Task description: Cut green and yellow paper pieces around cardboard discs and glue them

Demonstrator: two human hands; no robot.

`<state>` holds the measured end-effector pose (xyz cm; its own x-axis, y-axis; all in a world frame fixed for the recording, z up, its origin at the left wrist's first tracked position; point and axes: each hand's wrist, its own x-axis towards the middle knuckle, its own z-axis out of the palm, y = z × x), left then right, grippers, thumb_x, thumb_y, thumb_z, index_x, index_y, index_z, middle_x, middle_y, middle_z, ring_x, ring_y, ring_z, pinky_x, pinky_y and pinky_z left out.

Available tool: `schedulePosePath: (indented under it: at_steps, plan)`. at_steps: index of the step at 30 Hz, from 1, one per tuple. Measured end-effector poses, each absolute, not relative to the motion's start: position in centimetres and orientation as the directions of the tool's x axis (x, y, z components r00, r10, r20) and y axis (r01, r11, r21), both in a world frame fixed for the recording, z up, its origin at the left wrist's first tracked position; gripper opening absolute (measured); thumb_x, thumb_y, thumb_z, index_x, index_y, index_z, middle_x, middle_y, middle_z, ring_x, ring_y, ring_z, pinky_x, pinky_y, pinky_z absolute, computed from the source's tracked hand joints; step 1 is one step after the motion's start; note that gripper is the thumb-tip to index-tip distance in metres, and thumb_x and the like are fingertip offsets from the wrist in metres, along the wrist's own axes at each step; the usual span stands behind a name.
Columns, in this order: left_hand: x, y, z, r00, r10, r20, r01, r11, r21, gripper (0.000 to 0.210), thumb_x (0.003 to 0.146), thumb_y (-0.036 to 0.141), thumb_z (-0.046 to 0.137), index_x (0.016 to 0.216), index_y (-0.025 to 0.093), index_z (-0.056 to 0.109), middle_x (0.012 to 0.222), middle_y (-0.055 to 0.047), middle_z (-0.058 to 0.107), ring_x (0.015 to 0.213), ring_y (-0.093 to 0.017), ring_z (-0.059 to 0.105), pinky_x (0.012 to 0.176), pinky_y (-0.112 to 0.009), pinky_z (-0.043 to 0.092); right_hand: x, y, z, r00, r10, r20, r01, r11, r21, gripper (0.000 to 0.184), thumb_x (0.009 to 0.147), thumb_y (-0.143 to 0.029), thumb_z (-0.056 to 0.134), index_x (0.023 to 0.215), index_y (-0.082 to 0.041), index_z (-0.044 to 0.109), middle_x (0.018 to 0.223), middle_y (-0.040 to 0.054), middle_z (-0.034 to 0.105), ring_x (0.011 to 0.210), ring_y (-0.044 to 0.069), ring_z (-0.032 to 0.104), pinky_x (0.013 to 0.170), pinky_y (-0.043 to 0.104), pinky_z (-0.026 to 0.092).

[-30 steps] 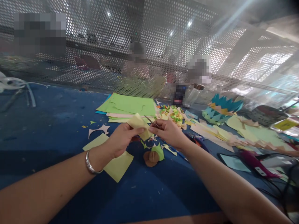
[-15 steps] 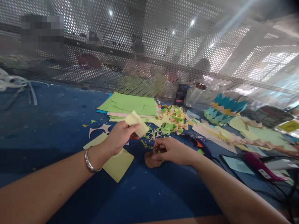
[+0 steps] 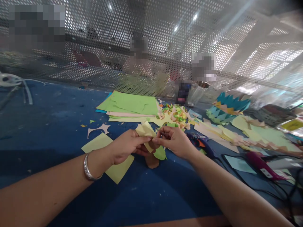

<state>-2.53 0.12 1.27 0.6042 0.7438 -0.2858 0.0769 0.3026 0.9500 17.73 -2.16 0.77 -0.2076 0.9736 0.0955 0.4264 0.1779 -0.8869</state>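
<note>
My left hand (image 3: 129, 142), with a silver bracelet on its wrist, grips a folded piece of pale yellow paper (image 3: 145, 128). My right hand (image 3: 174, 140) meets it at the paper's right edge, fingers closed around a slim dark metal tool (image 3: 163, 133) that looks like small scissors. The right thumb and fingertips also press by the yellow paper; what they pinch there is partly hidden. Beneath the hands lie a brown rounded piece (image 3: 152, 161) and a green paper piece (image 3: 160, 153). Yellow paper squares (image 3: 120, 170) rest under my left wrist.
A stack of green sheets (image 3: 134, 102) lies behind, beside a heap of curled paper scraps (image 3: 178, 115). To the right are a dark blue glue gun (image 3: 201, 142), a maroon tool (image 3: 261, 165) with cables, paper strips and a teal zigzag-edged paper ring (image 3: 230, 104). Perforated metal (image 3: 151, 69) stands behind.
My right hand has risen from the brown piece and moved left a little, up to the yellow paper. My left hand has moved slightly right with that paper. The green piece now shows below them.
</note>
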Motion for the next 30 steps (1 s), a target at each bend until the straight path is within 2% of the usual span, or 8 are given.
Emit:
schedulePosePath:
  at_steps: [6, 12, 20, 24, 30]
  plan:
    - [-2.77, 0.23, 1.19, 0.648, 0.703, -0.292, 0.048, 0.345, 0.937, 0.034, 0.084, 0.047, 0.069, 0.081, 0.014, 0.077, 0.085, -0.012, 0.077, 0.071, -0.016, 0.07, 0.073, -0.029, 0.057, 17.71, -2.31, 0.9, -0.223, 0.967, 0.122, 0.479, 0.218, -0.85, 0.029, 0.078, -0.043, 0.076, 0.079, -0.018, 0.063, 0.062, -0.0055, 0.047, 0.056, 0.009, 0.038, 0.053, 0.025, 0.03]
    - [-3.04, 0.17, 1.29, 0.673, 0.689, -0.269, 0.087, 0.288, 0.954, 0.021, 0.076, 0.035, 0.078, 0.076, 0.014, 0.077, 0.089, -0.013, 0.076, 0.078, -0.018, 0.071, 0.077, -0.029, 0.056, 17.67, -2.4, 0.73, -0.226, 0.962, 0.154, 0.473, 0.247, -0.846, 0.028, 0.079, -0.044, 0.076, 0.079, -0.018, 0.063, 0.065, -0.0044, 0.051, 0.057, 0.01, 0.04, 0.054, 0.025, 0.032]
    - [-2.67, -0.31, 1.41, 0.601, 0.778, -0.183, 0.079, 0.17, 0.982, 0.019, 0.07, 0.026, 0.077, 0.057, 0.014, 0.07, 0.069, -0.009, 0.071, 0.075, -0.023, 0.069, 0.069, -0.032, 0.055, 17.23, -2.72, 0.95, -0.214, 0.967, 0.14, 0.442, 0.224, -0.869, 0.033, 0.077, -0.046, 0.077, 0.077, -0.018, 0.059, 0.064, -0.004, 0.051, 0.057, 0.01, 0.04, 0.051, 0.024, 0.031]
    - [-2.51, -0.53, 1.46, 0.582, 0.803, -0.129, 0.041, 0.13, 0.991, 0.013, 0.067, 0.022, 0.075, 0.057, 0.016, 0.072, 0.064, -0.007, 0.069, 0.071, -0.023, 0.068, 0.065, -0.031, 0.054, 17.15, -2.75, 1.01, -0.207, 0.97, 0.127, 0.437, 0.208, -0.875, 0.034, 0.076, -0.047, 0.078, 0.077, -0.018, 0.059, 0.064, -0.0037, 0.052, 0.056, 0.01, 0.041, 0.05, 0.024, 0.031]
    - [-2.51, -0.51, 1.42, 0.571, 0.811, -0.128, 0.052, 0.12, 0.991, 0.012, 0.066, 0.023, 0.073, 0.056, 0.017, 0.071, 0.061, -0.005, 0.069, 0.068, -0.022, 0.067, 0.061, -0.029, 0.052, 17.23, -2.71, 0.94, -0.208, 0.97, 0.122, 0.421, 0.202, -0.884, 0.035, 0.076, -0.049, 0.077, 0.077, -0.018, 0.06, 0.066, -0.0031, 0.053, 0.057, 0.01, 0.042, 0.051, 0.025, 0.031]
